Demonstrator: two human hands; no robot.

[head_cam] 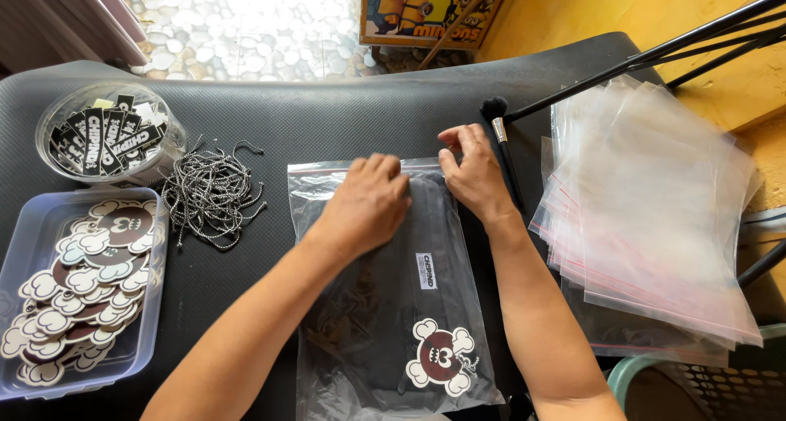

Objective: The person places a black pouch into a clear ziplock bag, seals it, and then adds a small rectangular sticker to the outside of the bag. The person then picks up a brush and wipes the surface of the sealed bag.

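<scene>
Nearest you, the cloud-shaped tag (440, 357) with its dark face lies inside the clear zip bag (385, 306), on top of the folded dark garment (393, 282); leave it flat there and keep your forearms off that end so nothing shifts. The bag lies in the middle of the black worktop (311, 118), mouth pointing away from you. Your left hand (366, 204) lies palm-down and flat on the upper half, gripping nothing; keep that pressure steady so trapped air seems to have only the mouth to leave by. Your right hand (469, 165) pinches the bag's far right corner at the seal strip. Judging by this, the closing goes best if your fingers run along the strip in one line. Beyond lie the brush (499, 134) and, to the right, the stack of empty bags (655, 216).
</scene>
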